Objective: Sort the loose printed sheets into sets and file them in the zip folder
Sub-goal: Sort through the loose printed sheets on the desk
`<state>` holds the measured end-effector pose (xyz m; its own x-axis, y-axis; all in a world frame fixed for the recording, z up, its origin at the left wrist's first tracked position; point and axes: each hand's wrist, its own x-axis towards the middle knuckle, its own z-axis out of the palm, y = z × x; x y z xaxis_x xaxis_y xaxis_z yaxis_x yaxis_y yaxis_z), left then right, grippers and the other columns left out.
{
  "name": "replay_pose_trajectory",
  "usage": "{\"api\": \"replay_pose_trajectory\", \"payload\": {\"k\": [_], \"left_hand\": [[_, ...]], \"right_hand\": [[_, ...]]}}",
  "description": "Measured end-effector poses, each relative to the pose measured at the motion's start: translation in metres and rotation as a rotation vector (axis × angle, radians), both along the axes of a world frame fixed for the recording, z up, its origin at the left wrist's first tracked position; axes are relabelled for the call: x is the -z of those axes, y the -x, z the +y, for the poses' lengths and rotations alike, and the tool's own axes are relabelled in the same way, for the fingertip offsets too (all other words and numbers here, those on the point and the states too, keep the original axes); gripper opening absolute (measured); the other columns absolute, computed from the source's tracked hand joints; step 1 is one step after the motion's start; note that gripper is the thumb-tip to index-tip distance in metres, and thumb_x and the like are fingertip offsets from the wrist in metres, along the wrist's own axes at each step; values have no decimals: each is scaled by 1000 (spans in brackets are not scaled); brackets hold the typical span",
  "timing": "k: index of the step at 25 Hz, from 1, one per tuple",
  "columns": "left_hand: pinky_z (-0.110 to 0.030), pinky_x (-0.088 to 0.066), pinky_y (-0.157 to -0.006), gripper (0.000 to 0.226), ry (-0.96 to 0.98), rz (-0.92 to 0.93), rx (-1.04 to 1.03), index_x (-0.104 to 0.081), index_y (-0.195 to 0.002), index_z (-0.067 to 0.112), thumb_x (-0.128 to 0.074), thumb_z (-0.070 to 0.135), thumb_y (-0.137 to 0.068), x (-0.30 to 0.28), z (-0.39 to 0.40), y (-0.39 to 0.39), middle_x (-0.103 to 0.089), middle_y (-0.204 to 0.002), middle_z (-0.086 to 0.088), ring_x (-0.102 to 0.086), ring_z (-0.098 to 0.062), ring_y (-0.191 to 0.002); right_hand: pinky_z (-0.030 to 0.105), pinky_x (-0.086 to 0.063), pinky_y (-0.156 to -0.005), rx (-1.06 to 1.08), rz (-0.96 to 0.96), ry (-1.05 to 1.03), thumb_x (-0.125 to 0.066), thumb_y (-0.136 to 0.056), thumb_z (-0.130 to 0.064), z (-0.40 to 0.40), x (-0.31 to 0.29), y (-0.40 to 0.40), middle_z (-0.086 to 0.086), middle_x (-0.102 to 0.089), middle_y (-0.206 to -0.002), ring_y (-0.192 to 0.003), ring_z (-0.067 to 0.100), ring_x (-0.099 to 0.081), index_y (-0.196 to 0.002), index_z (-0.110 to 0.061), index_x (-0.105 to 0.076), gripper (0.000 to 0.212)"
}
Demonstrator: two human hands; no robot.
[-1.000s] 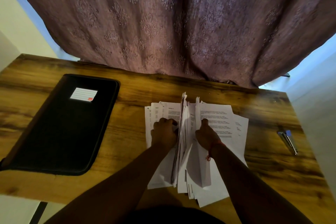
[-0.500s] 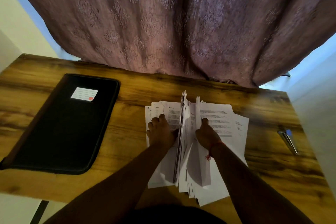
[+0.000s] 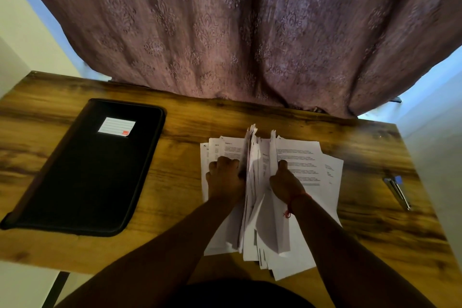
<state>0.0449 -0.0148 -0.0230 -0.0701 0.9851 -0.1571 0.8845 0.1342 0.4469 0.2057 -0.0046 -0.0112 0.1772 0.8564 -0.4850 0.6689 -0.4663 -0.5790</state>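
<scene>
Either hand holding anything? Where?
Both. Left hand grips an upright bunch of printed sheets mid-edge; right hand pinches another raised sheet mid-length.

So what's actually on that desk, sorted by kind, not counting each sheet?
Zip folder, black, closed: 1
Pile of printed sheets, white: 1
Stapler, silver and blue, probably: 1
Hands, left hand and right hand, both gripping upright sheets: 2
Total: 5
</scene>
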Motion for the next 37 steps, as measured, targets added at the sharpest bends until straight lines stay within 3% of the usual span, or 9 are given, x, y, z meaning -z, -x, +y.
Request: {"api": "replay_pose_trajectory", "payload": {"k": [3, 5, 20, 25, 31, 37], "left_hand": [[-52, -34, -110, 50, 65, 61, -24, -40, -143, 25, -53, 36, -97, -2, -3, -4, -27, -151, -15, -26, -40, -138], [-51, -32, -111, 51, 99, 70, -29, -36, -145, 25, -51, 36, -98, -3, -5, -4, -24, -152, -16, -24, -40, -139], [-52, -36, -107, 48, 120, 89, -54, -45, -138, 22, -55, 40, -94, 2, 0, 5, -38, -140, -17, -33, -40, -131], [-53, -35, -111, 49, 129, 51, -81, -45, -137, 25, -57, 42, -93, 8, 0, 6, -32, -144, -16, -29, -40, -134], [-45, -44, -103, 45, 56, -22, -71, -48, -134, 18, -58, 36, -94, 3, 1, 5, -46, -136, -12, -44, -33, -126], [-44, -50, -100, 29, -18, -227, -45, -50, -124, 21, -56, 31, -97, 1, -3, 3, -63, -123, -3, -61, -26, -113]], "right_hand": [[47, -51, -94, -9, 3, -12, -47, -96, -13, 0, 0, 1, 6, -53, -108, -101, 28, -56, -126, -13, -34, 33], [49, -51, -96, -30, -5, -21, -50, -96, -10, -1, -1, 1, -1, -48, -99, -100, 26, -55, -127, -12, -34, 35], [43, -50, -93, -37, -22, -23, -50, -96, -12, -2, -1, -1, -2, -46, -99, -95, 21, -52, -126, -14, -34, 34], [47, -50, -95, -40, -12, -21, -52, -95, -13, -3, -4, -1, 0, -48, -102, -100, 25, -55, -128, -14, -32, 38], [45, -50, -97, -36, 9, -22, -50, -96, -11, -4, -5, -1, 1, -47, -107, -102, 24, -53, -130, -14, -32, 39], [49, -51, -96, -12, 12, -15, -52, -94, -11, -4, -4, 0, 3, -49, -108, -106, 28, -56, -129, -15, -33, 40]]}}
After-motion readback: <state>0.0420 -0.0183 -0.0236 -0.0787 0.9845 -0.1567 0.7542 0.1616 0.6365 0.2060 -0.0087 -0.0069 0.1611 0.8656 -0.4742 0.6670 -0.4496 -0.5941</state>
